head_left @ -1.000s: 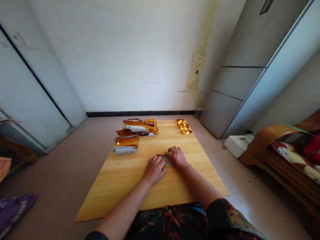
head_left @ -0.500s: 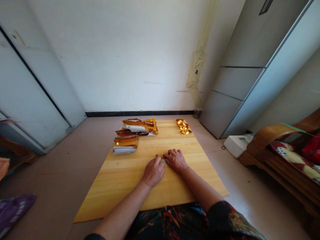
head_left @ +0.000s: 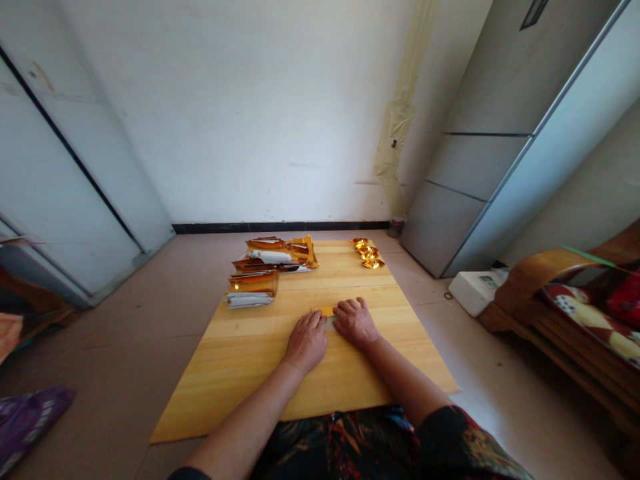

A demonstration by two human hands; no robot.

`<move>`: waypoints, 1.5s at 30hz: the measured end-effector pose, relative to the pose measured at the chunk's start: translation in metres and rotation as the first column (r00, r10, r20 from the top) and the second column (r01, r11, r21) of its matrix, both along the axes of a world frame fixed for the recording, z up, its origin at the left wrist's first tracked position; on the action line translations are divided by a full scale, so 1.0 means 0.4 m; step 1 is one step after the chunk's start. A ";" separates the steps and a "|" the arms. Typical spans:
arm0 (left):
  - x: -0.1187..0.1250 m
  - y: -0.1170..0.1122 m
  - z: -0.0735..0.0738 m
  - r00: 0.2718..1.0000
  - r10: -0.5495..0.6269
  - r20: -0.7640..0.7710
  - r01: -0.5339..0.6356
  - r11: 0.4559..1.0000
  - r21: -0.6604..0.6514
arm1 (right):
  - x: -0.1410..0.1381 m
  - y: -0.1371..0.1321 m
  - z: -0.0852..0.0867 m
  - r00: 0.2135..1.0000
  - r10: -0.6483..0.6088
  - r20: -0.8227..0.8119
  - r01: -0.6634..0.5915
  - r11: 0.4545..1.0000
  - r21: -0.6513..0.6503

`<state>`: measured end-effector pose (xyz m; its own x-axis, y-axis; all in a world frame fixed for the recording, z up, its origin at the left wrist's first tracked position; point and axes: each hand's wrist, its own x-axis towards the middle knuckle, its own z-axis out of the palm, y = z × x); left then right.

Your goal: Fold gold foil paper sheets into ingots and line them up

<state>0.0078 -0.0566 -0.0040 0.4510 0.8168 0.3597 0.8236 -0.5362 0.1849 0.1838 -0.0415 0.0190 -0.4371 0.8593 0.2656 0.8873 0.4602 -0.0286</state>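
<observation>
Between my two hands lies a small strip of gold foil paper [head_left: 327, 311] with a greyish part showing just below it, low on the wooden board. My left hand [head_left: 306, 341] has its fingers together, pressing down on the paper's left end. On the other end, my right hand [head_left: 356, 325] bends its fingers over the paper. Both hands hide much of it. Farther off at the left are stacks of gold and white foil sheets [head_left: 253, 285]. Several crumpled-looking shiny gold foil pieces [head_left: 369, 255] sit in a row at the far right.
The wooden board [head_left: 240, 373] spans the space before me, its far edge near the wall. A grey fridge [head_left: 455, 200] stands beyond it at the right, with a white box [head_left: 473, 291] and a wooden bench [head_left: 515, 333]. A purple bag [head_left: 33, 427] lies on the left floor.
The foil paper now shows a flatter, brighter gold strip between the hands. My left fingers have flattened and straightened onto it; my right hand has shifted very slightly right.
</observation>
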 end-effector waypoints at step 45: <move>-0.007 0.034 0.053 0.982 -0.009 -0.186 -0.018 0.989 -0.146 | 0.046 -0.029 -0.006 0.990 0.002 -0.140 -0.014 0.996 -0.091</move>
